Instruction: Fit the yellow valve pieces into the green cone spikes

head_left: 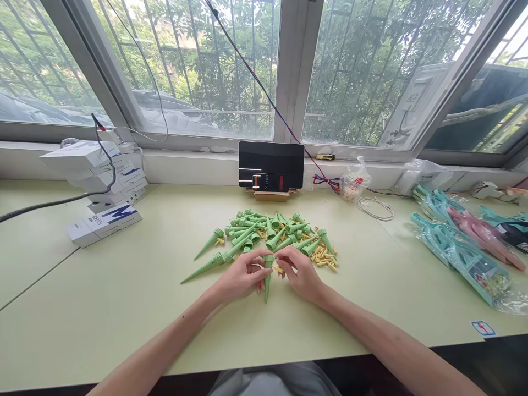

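My left hand (246,273) grips a green plastic watering spike (268,278), its ribbed cap up and its pointed tip down toward me. Close against the spike's right side, my right hand (300,272) pinches a small yellow plastic peg (278,269). Whether the peg touches the spike I cannot tell. Just beyond both hands lies a pile of green spikes (247,230) mixed with small yellow pegs (324,257). One loose spike (203,269) lies to the left of my left hand, its tip pointing left.
A dark tablet (271,157) with a phone (277,182) before it stands under the window. White boxes (105,223) are stacked at the left. Bagged turquoise hangers (462,256) lie at the right, with a bundled cable (375,209) and a plastic bag (355,181) farther back.
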A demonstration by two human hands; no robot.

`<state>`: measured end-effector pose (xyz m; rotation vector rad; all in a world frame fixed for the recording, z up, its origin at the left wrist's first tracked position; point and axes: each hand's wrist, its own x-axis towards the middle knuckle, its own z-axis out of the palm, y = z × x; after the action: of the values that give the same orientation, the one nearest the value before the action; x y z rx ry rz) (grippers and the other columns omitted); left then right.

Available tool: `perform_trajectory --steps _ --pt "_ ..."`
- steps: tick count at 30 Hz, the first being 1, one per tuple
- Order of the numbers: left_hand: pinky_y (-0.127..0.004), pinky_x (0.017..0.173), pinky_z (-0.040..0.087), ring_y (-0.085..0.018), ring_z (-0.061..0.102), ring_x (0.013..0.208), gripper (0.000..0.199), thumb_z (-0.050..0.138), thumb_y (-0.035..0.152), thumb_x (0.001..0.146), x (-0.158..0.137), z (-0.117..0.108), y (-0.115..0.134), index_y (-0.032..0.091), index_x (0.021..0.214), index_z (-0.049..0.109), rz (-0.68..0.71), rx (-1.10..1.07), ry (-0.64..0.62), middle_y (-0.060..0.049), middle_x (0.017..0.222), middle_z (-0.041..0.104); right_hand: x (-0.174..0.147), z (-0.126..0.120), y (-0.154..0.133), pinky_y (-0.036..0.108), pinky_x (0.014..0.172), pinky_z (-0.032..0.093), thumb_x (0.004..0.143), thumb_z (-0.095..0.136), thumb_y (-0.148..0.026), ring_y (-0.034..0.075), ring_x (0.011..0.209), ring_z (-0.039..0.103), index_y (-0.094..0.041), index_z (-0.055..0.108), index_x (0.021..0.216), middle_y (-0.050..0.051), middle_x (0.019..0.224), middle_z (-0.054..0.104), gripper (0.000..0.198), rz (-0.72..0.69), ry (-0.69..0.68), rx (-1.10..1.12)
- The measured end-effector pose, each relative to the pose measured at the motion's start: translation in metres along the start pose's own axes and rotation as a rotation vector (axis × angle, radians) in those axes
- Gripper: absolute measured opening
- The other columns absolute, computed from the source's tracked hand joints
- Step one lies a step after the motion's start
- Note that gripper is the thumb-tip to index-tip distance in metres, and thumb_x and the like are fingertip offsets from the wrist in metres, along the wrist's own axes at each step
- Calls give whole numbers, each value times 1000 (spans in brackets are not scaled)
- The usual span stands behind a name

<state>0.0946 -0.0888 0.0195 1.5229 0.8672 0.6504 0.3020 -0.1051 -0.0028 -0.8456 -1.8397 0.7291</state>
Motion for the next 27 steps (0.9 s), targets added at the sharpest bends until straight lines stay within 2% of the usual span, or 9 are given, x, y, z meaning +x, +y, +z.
perform_trajectory --steps 16,27 --pt "-28 56 53 -15 62 54 55 68 42 86 1 1 -3 17 134 56 8 63 -15 1 69 63 0 1 0 27 58 51 103 44 -31 12 59 55 -22 58 101 3 90 56 16 1 -3 -20" --pt "-27 56 53 -15 63 54 51 66 39 87 0 3 -5 18 133 59 28 114 -8 3 68 59 0 1 -1 27 57 51 103 44 -30 12 58 54 -22 58 101 3 89 56 16 -14 -2 -33"
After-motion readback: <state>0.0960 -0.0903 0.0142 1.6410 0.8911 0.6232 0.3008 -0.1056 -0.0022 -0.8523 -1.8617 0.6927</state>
